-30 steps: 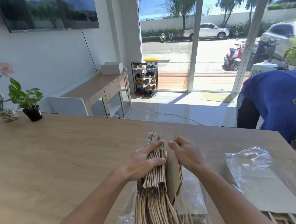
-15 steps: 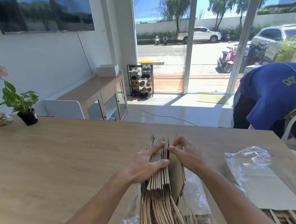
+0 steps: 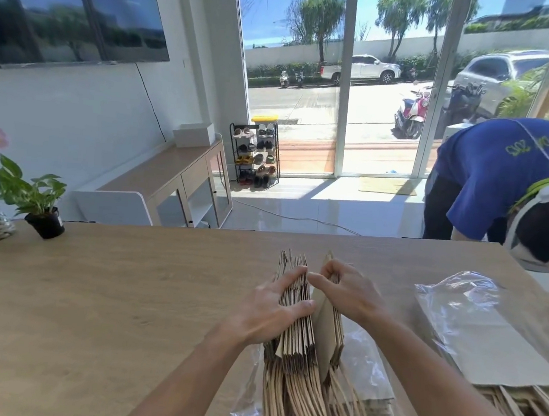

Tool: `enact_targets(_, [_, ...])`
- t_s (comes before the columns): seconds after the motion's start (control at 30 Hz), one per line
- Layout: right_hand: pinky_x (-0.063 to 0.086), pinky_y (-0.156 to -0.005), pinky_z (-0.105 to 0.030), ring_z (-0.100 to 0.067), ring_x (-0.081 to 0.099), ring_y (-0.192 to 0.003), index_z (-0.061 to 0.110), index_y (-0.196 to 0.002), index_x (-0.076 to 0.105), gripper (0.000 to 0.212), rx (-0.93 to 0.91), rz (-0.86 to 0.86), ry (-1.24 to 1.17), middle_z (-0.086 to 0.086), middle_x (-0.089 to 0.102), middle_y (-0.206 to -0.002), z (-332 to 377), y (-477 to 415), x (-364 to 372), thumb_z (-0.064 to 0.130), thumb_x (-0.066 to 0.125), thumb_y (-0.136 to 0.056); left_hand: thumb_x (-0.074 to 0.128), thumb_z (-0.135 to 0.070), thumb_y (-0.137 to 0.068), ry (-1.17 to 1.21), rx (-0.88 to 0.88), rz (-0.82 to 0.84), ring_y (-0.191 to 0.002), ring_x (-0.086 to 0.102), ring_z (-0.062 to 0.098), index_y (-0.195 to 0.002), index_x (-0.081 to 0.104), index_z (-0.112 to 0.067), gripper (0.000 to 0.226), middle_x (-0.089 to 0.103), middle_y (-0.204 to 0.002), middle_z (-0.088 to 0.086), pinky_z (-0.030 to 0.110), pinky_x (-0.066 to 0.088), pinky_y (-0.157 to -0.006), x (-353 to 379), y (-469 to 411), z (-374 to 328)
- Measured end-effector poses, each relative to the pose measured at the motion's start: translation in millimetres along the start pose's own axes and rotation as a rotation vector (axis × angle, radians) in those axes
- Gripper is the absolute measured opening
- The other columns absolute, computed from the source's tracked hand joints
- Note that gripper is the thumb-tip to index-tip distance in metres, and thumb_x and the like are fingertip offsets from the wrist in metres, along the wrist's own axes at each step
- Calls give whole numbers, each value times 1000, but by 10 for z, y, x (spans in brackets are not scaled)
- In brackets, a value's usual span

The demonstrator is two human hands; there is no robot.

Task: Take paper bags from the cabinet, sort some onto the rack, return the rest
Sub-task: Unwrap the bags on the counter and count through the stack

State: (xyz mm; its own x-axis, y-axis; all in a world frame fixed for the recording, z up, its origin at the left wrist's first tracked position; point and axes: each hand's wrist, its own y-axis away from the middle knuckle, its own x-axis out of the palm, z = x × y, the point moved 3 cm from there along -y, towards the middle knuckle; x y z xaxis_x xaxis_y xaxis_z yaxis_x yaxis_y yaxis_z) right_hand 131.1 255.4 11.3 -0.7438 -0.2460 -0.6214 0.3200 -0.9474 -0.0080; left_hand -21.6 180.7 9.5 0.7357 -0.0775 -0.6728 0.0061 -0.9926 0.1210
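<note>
Two hands on one stack of folded paper bags, standing on edge mid-table, near side, twine handles trailing toward the camera. Left hand clamps the stack's left portion, thumb across the top edges. Right hand pinches a few bags at the far top corner, peeling them to the right; gap visible between the two groups. Stack sits on a clear plastic wrapper. Second wrapped bundle of bags lies flat at right on the wooden table. Potted plant far left. Person in blue shirt bent over beyond the table's far right edge.
</note>
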Motion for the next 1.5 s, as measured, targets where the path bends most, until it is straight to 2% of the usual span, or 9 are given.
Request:
enact_targets(0.17, [33,-61,-23,-13,51,-85,25,-77,54,28,-3,15,-7,3,58,-92,27,-17,10,51,65,-79,56,-65,-83,-16,2,-4,-146,25,19,-141,25,-62,66,29,-159,-3,44,24,-119,-2,10,-1])
enact_targets(0.27, [36,-71,-26,-14,51,-98,30,-97,58,16,2,45,-17,4,57,-110,44,6,26,42,58,-85,54,-64,-84,-6,-2,-9,-146,24,19,-143,23,-60,66,28,-160,-3,44,23,-119,-7,18,11])
enact_targets(0.37, [30,-85,-27,-13,43,-104,35,-121,52,30,6,29,-77,4,47,-117,47,18,18,28,49,-92,50,-62,-84,17,7,-16,-147,24,17,-144,25,-58,66,28,-160,-5,44,21,-120,-9,23,12])
enact_targets(0.57, [31,-78,-28,-15,50,-98,33,-82,60,17,27,41,-49,-1,55,-113,55,7,30,30,48,-93,45,-49,-79,75,5,-21,-146,23,13,-146,28,-52,70,28,-160,-7,44,19,-120,-27,22,-3])
enact_targets(0.77, [34,-63,-21,-12,53,-88,21,-80,61,35,38,-14,-12,1,58,-97,26,7,18,55,67,-77,46,-49,-81,58,10,-9,-147,20,14,-148,25,-51,70,25,-161,-7,43,18,-121,2,34,-28])
enact_targets(1.0, [34,-73,-28,-15,50,-96,29,-90,58,11,9,30,-17,0,57,-109,83,22,28,38,60,-84,46,-55,-80,72,9,-18,-147,21,13,-147,23,-54,70,25,-161,-7,43,18,-121,-1,36,5])
enact_targets(1.13, [30,-80,-26,-16,45,-100,33,-111,53,21,-17,19,-60,2,48,-112,100,52,18,26,49,-91,43,-46,-81,113,11,-23,-149,15,9,-149,26,-49,70,23,-161,-13,45,14,-122,8,38,10])
enact_targets(1.27, [33,-68,-20,-12,49,-95,32,-83,62,20,-7,37,-41,1,54,-111,114,43,54,25,46,-92,40,-41,-79,139,-11,-39,-148,18,8,-149,28,-47,71,26,-160,-11,42,15,-122,-1,20,32])
enact_targets(1.5, [34,-63,-18,-13,53,-90,22,-78,60,32,5,25,-14,2,57,-98,88,18,62,53,69,-75,42,-45,-78,149,-16,-27,-147,22,11,-147,28,-51,70,27,-160,-8,45,18,-121,20,27,20])
